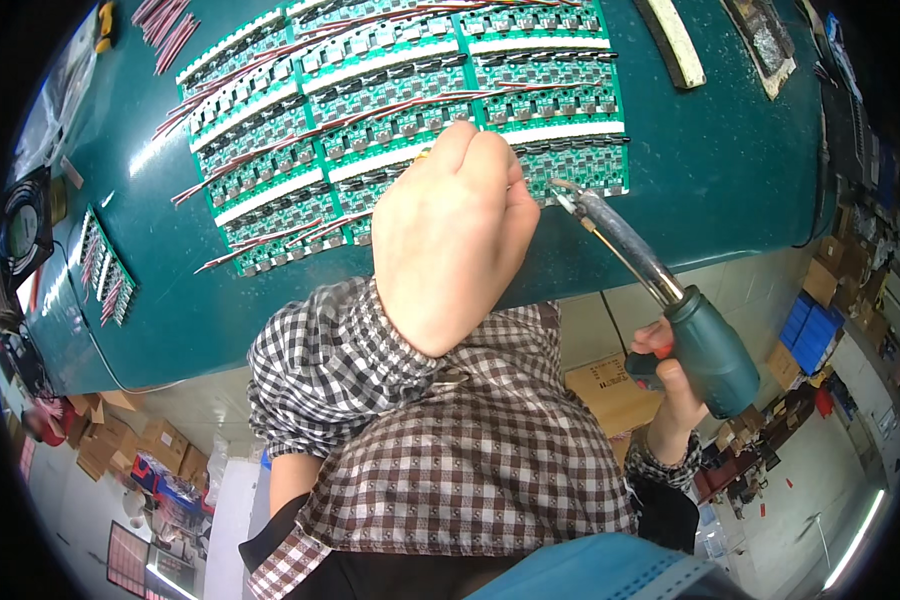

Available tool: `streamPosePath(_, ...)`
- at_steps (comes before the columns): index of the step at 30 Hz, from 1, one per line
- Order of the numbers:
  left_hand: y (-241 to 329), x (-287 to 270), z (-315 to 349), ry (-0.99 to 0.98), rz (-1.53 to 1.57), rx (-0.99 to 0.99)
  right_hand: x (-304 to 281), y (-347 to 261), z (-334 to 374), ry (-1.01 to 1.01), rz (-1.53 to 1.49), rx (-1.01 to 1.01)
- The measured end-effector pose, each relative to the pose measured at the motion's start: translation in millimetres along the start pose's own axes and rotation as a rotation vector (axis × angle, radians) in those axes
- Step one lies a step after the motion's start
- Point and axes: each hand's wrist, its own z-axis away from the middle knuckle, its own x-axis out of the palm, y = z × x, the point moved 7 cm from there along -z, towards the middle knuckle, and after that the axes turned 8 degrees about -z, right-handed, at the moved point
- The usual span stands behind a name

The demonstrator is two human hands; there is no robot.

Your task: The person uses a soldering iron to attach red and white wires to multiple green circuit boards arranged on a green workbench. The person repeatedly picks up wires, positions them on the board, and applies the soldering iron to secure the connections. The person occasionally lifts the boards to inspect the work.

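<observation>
Across the green surface [720, 180], just beyond your body, the green circuit boards [400, 125] lie in a broad panel of close rows, left of the middle and reaching to the far edge of view. White strips [270, 201] run along the rows, and thin red and white wires [195, 190] stretch over them, their loose ends passing the panel's left edge.

Your left hand [452, 235] is above the near part of the panel, back upward, with its fingers drawn in close together; their tips are hidden, so you cannot tell whether they pinch anything. Your right hand [678, 395] is wrapped around the dark green handle of a soldering iron [660, 278], to the right of the panel and nearer to you. Its metal barrel slants far and left, and the tip is by the panel's near right part, just beside your left hand; whether it touches a board cannot be told.

To your left are a small separate board [106, 268] with wires on it and, farther left, a black fan [25, 228]. A wire bundle [170, 35] lies at the far left, a black and cream strip [672, 42] at the far right.

Below the surface, on the near right, a cardboard box [605, 395] carries dark print, too small to read.
</observation>
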Motion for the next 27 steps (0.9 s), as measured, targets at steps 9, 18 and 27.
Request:
streamPosePath(9,1.9,-0.3,0.1,-0.017,-0.004,-0.016,4.3,-4.9,-3.7,-0.002,0.175,-0.104)
streamPosePath(18,-1.1,2.1,0.8,-0.020,-0.033,-0.032,4.9,-6.5,-5.2,-0.027,0.277,-0.146)
streamPosePath(27,-0.1,0.2,0.1,-0.007,-0.028,-0.032,6.0,-7.7,-5.8,-0.026,0.266,-0.111)
